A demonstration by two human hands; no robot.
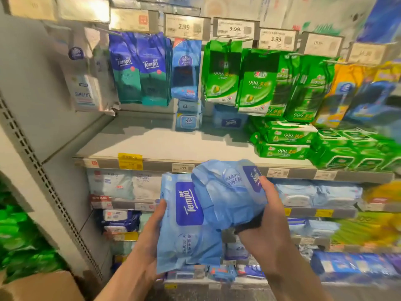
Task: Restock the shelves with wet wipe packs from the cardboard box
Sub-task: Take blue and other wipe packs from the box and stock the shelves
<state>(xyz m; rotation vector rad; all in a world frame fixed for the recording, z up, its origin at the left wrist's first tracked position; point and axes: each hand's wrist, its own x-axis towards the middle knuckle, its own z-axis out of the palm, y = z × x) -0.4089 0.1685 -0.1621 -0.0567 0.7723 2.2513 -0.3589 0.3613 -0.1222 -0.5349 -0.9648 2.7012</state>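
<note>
My left hand (152, 229) grips a light blue Tempo wet wipe pack (186, 231) by its left edge, label facing me. My right hand (271, 216) holds a second light blue Tempo pack (227, 192), tilted and overlapping the first pack's upper right corner. Both packs hang in front of the white shelf (152, 144), just below its front edge. A corner of the cardboard box (39, 285) shows at the bottom left.
Blue and green packs hang from hooks above the shelf. Green wipe packs (286, 140) are stacked on the shelf's right side, small blue packs (188, 118) at its back. Lower shelves hold more packs. A perforated upright (43, 177) runs down the left.
</note>
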